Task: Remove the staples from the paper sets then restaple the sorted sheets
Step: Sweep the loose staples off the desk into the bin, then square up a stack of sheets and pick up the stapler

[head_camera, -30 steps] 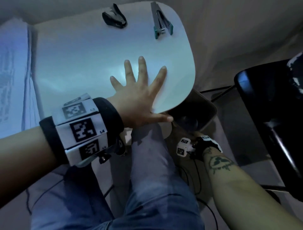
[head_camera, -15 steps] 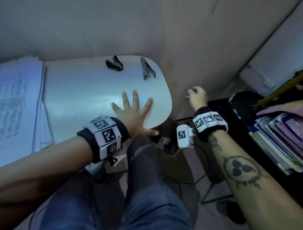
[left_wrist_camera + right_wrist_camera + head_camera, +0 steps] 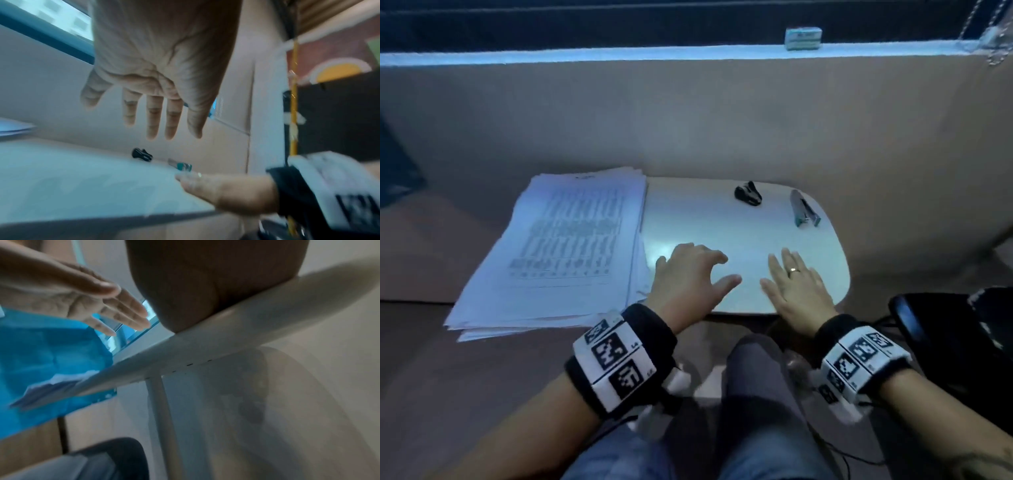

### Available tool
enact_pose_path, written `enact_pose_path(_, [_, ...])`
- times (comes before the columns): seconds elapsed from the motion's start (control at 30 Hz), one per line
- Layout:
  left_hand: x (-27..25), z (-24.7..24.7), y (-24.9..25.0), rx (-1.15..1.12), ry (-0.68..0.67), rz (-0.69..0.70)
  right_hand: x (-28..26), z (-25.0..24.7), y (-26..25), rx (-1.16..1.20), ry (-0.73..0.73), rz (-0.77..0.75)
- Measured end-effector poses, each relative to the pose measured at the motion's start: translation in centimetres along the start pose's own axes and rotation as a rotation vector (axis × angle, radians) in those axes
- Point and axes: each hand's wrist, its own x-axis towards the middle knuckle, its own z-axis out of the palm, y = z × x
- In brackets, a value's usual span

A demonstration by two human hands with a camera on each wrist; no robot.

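A thick stack of printed paper sets (image 3: 565,246) lies on the left half of the small white table (image 3: 722,219) and overhangs its front edge. At the table's far side sit a black staple remover (image 3: 748,193) and, to its right, a grey and teal stapler (image 3: 804,209). My left hand (image 3: 698,270) hovers just right of the stack with fingers spread and relaxed, holding nothing. The left wrist view shows its palm (image 3: 156,81) above the table. My right hand (image 3: 791,281), wearing a ring, lies flat on the table's front right part. Neither tool is being touched.
A beige wall rises right behind the table, with a window ledge and a small box (image 3: 803,37) above. A black chair (image 3: 928,325) stands at the right. My knees (image 3: 756,411) are under the table's front edge, beside its leg (image 3: 158,418).
My right hand rose from beside the table's right end and now lies flat on the top. My left hand lifted off the surface and shifted toward the paper stack. The head view tilted up.
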Motion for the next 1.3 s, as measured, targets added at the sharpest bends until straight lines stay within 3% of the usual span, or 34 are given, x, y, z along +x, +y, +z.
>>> enact_pose_path(0.23, [-1.4,-8.7,-7.3,-0.502,0.188,-0.272,0.6,-2.2,-3.3,-0.067,-0.032,0.097])
enact_pose_path(0.33, [-0.4,-12.0,-13.1,-0.653,0.269,-0.509,1.8,-4.4,-9.0,0.061,0.049,-0.023])
enact_pose_path(0.4, [0.3,-13.1,-18.1,-0.565,0.292,-0.658,3.3,-5.1,-13.6,0.208,0.007,-0.100])
enact_pose_path(0.47, [0.8,-13.1,-23.6,-0.448,0.216,-0.827,5.3,-5.2,-17.7,0.304,-0.105,-0.104])
enact_pose_path(0.53, [0.9,-11.9,-28.3,-0.482,0.142,-0.924,7.1,-4.7,-20.3,0.350,-0.199,-0.055])
enact_pose_path(0.63, [0.6,-10.8,-29.2,-0.590,0.005,-1.047,8.8,-4.2,-22.3,0.500,-0.234,0.051])
enact_pose_path(0.77, [1.3,-11.2,-27.4,-0.385,0.021,-0.956,10.4,-4.4,-23.4,0.647,-0.277,0.134])
enact_pose_path(0.87, [1.8,-11.5,-26.5,-0.355,-0.041,-0.922,11.2,-4.6,-23.5,0.771,-0.281,0.218])
enact_pose_path(0.97, [1.8,-11.4,-26.0,-0.289,-0.114,-0.932,11.5,-4.3,-23.5,0.750,-0.300,0.242])
enact_pose_path(1.1, [3.0,-10.9,-26.4,-0.381,-0.158,-0.840,12.1,-3.5,-23.6,0.694,-0.224,0.253])
enact_pose_path(1.2, [4.5,-9.2,-29.2,-0.450,-0.117,-0.789,12.2,-3.4,-23.7,0.844,-0.192,0.269])
enact_pose_path(1.3, [3.5,-9.4,-25.6,-0.422,-0.006,-0.797,12.0,-3.2,-22.9,0.876,-0.202,0.284])
